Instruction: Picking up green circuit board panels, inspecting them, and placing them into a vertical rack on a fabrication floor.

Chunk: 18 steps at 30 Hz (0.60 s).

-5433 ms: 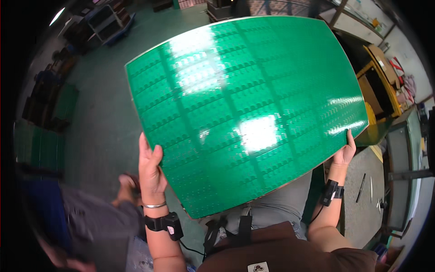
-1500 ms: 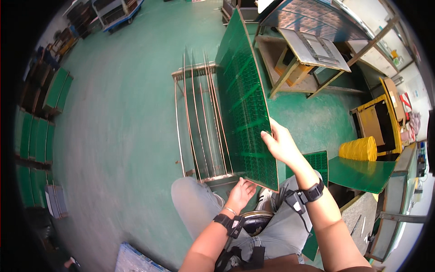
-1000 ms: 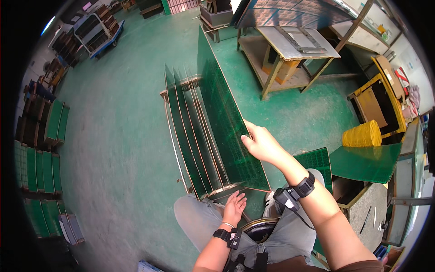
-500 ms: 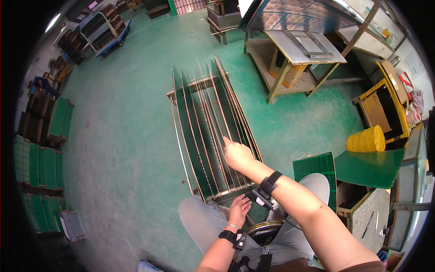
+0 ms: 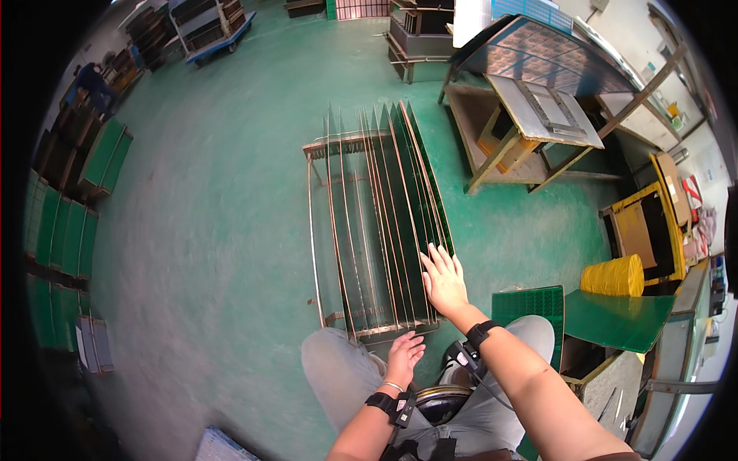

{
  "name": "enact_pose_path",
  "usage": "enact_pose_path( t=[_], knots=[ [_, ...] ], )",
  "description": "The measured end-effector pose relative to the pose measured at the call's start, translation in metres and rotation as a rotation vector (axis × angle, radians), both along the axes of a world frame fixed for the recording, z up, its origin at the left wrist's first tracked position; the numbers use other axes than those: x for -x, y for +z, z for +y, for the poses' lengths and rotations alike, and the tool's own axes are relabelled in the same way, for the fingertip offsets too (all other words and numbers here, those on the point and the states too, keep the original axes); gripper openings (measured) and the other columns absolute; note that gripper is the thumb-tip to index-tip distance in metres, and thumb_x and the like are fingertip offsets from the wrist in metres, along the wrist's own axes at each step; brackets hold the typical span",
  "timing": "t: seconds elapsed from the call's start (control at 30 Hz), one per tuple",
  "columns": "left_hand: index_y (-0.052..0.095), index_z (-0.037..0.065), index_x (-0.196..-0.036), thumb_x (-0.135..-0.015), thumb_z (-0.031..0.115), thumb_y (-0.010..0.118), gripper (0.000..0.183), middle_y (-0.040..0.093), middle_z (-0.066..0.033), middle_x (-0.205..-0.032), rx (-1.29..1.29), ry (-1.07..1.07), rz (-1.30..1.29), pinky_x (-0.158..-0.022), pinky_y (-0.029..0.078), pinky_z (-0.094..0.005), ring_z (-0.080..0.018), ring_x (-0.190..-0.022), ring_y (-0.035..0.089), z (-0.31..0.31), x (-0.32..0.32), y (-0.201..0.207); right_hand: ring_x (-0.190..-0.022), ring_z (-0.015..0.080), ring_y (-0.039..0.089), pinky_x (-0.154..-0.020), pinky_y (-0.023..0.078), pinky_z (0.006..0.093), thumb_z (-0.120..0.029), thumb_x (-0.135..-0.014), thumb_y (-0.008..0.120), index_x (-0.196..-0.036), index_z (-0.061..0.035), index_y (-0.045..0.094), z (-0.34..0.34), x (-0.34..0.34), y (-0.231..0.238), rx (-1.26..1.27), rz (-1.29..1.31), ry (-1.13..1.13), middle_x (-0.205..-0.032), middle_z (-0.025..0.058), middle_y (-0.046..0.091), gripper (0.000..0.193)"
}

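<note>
A low metal rack [image 5: 395,330] stands on the floor before my knees. Thin green panels [image 5: 428,180] with copper-coloured edges stand upright in it, closer together on its right side than on its left. My right hand [image 5: 444,284] is at the near end of the rightmost panels, fingers spread and fingertips at their top edges; whether they touch cannot be made out. My left hand [image 5: 403,361] hovers just in front of the rack's near end, palm partly up, fingers loosely bent and apart, holding nothing.
Green boards [image 5: 615,319] lie at my right, beside a yellow roll [image 5: 613,275]. A wooden-legged workbench [image 5: 542,107] stands at the far right. Stacks of green panels [image 5: 65,238] line the left side. A cart [image 5: 219,42] and a person [image 5: 94,86] are farther back.
My right hand has gone from the middle panels to the right-hand ones, and its fingers have spread. The panels appear shifted rightward in the rack. The whole view has shifted; my left hand barely differs.
</note>
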<state>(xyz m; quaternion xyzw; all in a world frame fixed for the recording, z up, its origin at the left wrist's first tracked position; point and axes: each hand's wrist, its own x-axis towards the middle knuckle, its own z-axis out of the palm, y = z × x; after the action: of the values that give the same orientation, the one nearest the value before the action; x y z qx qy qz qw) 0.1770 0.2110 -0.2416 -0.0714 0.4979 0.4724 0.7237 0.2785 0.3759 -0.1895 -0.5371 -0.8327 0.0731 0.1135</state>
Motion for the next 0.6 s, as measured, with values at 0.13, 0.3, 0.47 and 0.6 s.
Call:
enact_pose_path(
  t=[0.13, 0.3, 0.47, 0.6],
  knots=[
    [0.047, 0.006, -0.114, -0.091, 0.011, 0.039, 0.025, 0.060, -0.0125, -0.103, -0.004, 0.029, -0.011, -0.073, 0.048, -0.0291, -0.0199, -0.085, 0.059, -0.003, 0.002, -0.003, -0.129, 0.0222, 0.029, -0.106, 0.022, 0.0432, -0.015, -0.083, 0.049, -0.130, -0.0144, 0.040, 0.000, 0.001, 0.005, -0.005, -0.011, -0.017, -0.140, 0.0065, 0.031, 0.048],
    [0.049, 0.007, -0.113, -0.090, 0.013, 0.041, 0.025, 0.061, -0.0112, -0.101, -0.024, 0.031, -0.015, -0.073, 0.047, -0.0281, -0.0182, -0.083, 0.059, -0.002, -0.001, -0.003, -0.129, 0.0227, 0.029, -0.103, 0.023, 0.0480, -0.010, -0.076, 0.054, -0.129, -0.0163, 0.041, 0.003, 0.010, 0.011, 0.024, -0.088, -0.021, -0.142, 0.0085, 0.028, 0.055],
    [0.049, 0.005, -0.113, -0.089, 0.013, 0.042, 0.025, 0.061, -0.0118, -0.101, -0.039, 0.050, -0.025, -0.074, 0.047, -0.0289, -0.0189, -0.083, 0.059, 0.002, -0.003, -0.006, -0.129, 0.0275, 0.028, -0.103, 0.022, 0.0499, -0.029, -0.084, 0.050, -0.126, -0.0124, 0.046, 0.001, 0.020, 0.010, 0.012, -0.021, -0.053, -0.141, 0.0131, 0.028, 0.045],
    [0.049, 0.005, -0.111, -0.089, 0.013, 0.042, 0.024, 0.061, -0.0121, -0.101, -0.051, 0.064, -0.031, -0.074, 0.047, -0.0292, -0.0191, -0.083, 0.059, 0.001, -0.002, -0.005, -0.134, 0.0269, 0.019, -0.106, 0.016, 0.0518, -0.031, -0.083, 0.052, -0.124, -0.0113, 0.047, 0.001, 0.031, 0.016, 0.074, -0.251, -0.042, -0.145, 0.0125, 0.018, 0.047]
  ],
)
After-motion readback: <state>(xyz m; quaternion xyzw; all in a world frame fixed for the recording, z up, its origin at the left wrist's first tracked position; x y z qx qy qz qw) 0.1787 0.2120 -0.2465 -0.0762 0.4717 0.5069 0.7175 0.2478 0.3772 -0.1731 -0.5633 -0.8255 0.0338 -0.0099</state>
